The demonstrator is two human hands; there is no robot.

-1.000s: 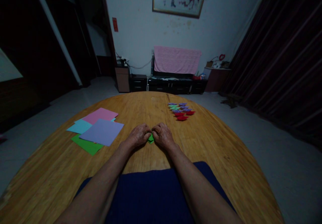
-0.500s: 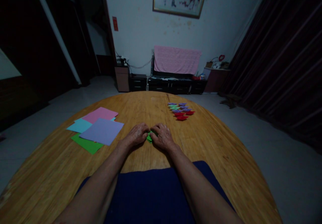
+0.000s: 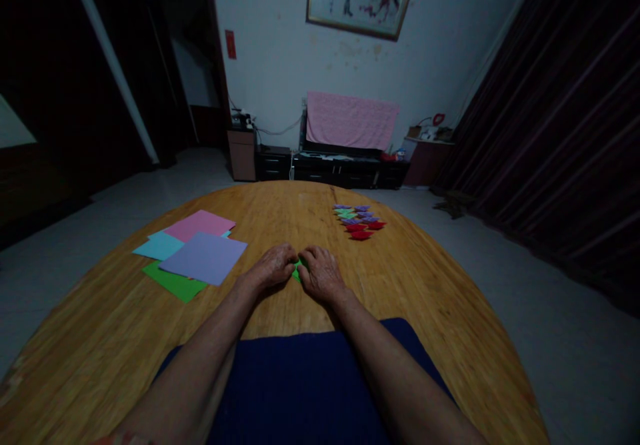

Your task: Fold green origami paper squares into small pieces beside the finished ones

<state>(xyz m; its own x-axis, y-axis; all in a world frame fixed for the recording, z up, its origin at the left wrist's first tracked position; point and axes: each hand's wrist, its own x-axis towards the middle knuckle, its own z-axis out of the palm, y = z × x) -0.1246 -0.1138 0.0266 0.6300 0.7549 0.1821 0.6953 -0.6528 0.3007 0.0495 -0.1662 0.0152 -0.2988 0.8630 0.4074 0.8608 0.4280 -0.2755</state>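
Left hand (image 3: 271, 268) and right hand (image 3: 320, 272) meet at the middle of the wooden counter (image 3: 425, 285), fingers curled down and pinching a small folded green paper (image 3: 297, 272) between them; only a sliver of the paper shows between the knuckles. To the left lies a fanned stack of coloured sheets (image 3: 193, 255), purple uppermost. Farther back on the right sits a cluster of small folded pieces (image 3: 359, 220) in purple, green and red. A dark blue cloth (image 3: 300, 378) covers the near edge under the forearms.
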